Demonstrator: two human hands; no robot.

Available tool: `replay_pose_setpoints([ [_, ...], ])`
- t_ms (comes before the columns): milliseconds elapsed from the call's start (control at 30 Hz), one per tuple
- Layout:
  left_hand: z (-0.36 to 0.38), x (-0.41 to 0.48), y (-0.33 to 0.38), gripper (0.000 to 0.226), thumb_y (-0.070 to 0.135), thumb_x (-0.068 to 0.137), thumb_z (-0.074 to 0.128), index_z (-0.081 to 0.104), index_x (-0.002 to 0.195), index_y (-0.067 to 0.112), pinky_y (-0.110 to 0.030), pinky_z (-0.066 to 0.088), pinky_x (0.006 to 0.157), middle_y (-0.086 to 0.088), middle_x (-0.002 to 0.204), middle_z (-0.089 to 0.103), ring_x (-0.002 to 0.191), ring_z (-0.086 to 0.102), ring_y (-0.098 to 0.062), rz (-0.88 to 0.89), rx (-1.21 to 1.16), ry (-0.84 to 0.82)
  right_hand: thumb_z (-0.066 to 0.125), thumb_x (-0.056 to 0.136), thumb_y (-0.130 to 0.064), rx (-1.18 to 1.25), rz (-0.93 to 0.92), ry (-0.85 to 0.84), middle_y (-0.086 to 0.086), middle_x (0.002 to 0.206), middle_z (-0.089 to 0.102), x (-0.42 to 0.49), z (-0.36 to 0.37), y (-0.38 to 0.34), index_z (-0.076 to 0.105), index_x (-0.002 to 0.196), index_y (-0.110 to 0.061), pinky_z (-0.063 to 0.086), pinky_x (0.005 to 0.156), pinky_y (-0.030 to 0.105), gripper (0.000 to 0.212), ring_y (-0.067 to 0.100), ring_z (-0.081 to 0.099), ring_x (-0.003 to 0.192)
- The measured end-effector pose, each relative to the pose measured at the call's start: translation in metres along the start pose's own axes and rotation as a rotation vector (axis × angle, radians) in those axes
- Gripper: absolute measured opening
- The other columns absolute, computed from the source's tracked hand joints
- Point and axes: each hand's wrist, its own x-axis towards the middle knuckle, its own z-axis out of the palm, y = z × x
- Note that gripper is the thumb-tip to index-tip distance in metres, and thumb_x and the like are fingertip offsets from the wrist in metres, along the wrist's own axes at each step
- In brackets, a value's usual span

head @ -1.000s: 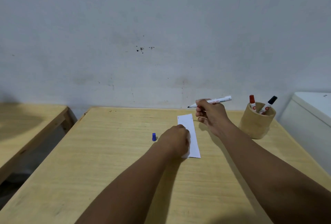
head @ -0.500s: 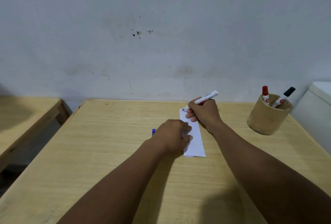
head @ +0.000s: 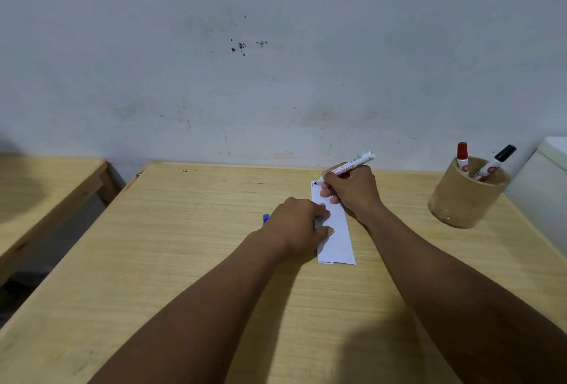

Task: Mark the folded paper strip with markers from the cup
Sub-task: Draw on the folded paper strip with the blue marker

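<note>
A folded white paper strip (head: 337, 239) lies lengthwise on the wooden table (head: 184, 261). My left hand (head: 294, 224) presses flat on the strip's left edge, fingers spread over it. My right hand (head: 352, 190) grips an uncapped white marker (head: 346, 167), whose dark tip touches the strip's far left corner. At the right stands a tan cup (head: 463, 199) holding a red-capped marker (head: 462, 156) and a black-capped marker (head: 498, 159). A blue cap (head: 265, 218) peeks out just left of my left hand.
A grey wall rises right behind the table's far edge. A second wooden table (head: 46, 193) stands to the left across a gap. A white box-like object (head: 546, 187) sits beyond the cup at the right edge.
My right hand has come down from above the table and brought the marker tip onto the strip's far corner. My left hand stays on the paper.
</note>
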Motion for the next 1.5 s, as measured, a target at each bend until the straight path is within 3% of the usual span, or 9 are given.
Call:
replay_pose_setpoints([
  [233,-0.002,0.001,0.001,0.042,0.041,0.093,0.063,0.067,0.129,0.02,-0.041,0.049,0.098,-0.002,0.132,0.069,0.118,0.06,-0.026,-0.011,0.001,-0.014,0.072,0.089,-0.024,-0.047,0.003,0.016,0.004,0.074,0.079,0.0,0.002,0.0,0.076,0.09,-0.013,0.065,0.07,0.037,0.011,0.019,0.078,0.068],
  [500,-0.002,0.0,0.002,0.042,0.041,0.092,0.064,0.068,0.129,0.021,-0.042,0.048,0.099,-0.002,0.133,0.068,0.119,0.06,-0.026,-0.02,-0.011,-0.009,0.07,0.087,-0.018,-0.014,0.016,0.005,0.007,0.071,0.078,-0.001,0.001,-0.002,0.075,0.085,-0.008,0.065,0.07,0.038,0.011,0.022,0.078,0.066],
  [767,-0.006,0.004,0.005,0.045,0.038,0.091,0.067,0.067,0.131,0.018,-0.037,0.047,0.104,-0.001,0.136,0.066,0.125,0.058,-0.023,-0.055,-0.055,-0.024,0.066,0.087,-0.014,0.316,0.133,0.081,0.013,0.066,0.068,-0.005,-0.009,-0.014,0.075,0.078,-0.001,0.052,0.053,0.034,0.018,0.026,0.065,0.057],
  [900,-0.016,0.007,0.006,0.036,0.03,0.09,0.07,0.071,0.122,0.014,-0.025,0.046,0.089,-0.002,0.12,0.073,0.114,0.064,-0.021,-0.098,-0.191,0.012,0.066,0.086,-0.016,0.387,0.141,0.12,0.01,0.066,0.068,-0.013,-0.019,-0.026,0.072,0.079,-0.005,0.052,0.053,0.032,0.015,0.024,0.065,0.057],
  [1033,-0.037,0.006,0.01,0.032,0.027,0.089,0.071,0.074,0.118,0.016,-0.027,0.05,0.098,-0.001,0.121,0.074,0.114,0.066,-0.015,-0.102,-0.288,0.115,0.064,0.088,-0.015,0.353,0.081,0.1,0.01,0.069,0.068,-0.02,-0.031,-0.05,0.073,0.084,-0.004,0.053,0.049,0.027,0.015,0.018,0.066,0.055],
  [1167,-0.066,-0.003,0.001,0.026,0.022,0.088,0.067,0.074,0.112,0.017,-0.029,0.052,0.091,0.0,0.113,0.074,0.1,0.065,-0.016,-0.134,-0.18,0.205,0.063,0.089,-0.015,0.344,0.052,0.069,0.01,0.07,0.067,-0.03,-0.039,-0.076,0.074,0.08,-0.005,0.052,0.047,0.027,0.017,0.019,0.066,0.055],
  [1333,-0.073,-0.029,-0.033,0.041,0.023,0.087,0.068,0.065,0.127,0.024,-0.025,0.044,0.083,-0.003,0.124,0.065,0.096,0.056,-0.014,-0.269,-0.01,0.012,0.062,0.09,-0.016,0.353,0.04,-0.019,0.009,0.069,0.065,-0.052,-0.035,-0.094,0.071,0.075,-0.01,0.05,0.052,0.028,0.019,0.021,0.065,0.056],
  [1500,-0.06,-0.043,-0.038,0.034,0.029,0.091,0.066,0.069,0.125,0.026,-0.031,0.05,0.093,0.0,0.124,0.066,0.113,0.062,-0.019,-0.276,-0.033,0.048,0.062,0.092,-0.018,0.355,0.1,-0.075,0.01,0.071,0.067,-0.072,-0.03,-0.086,0.067,0.082,-0.007,0.051,0.053,0.028,0.016,0.02,0.066,0.056],
])
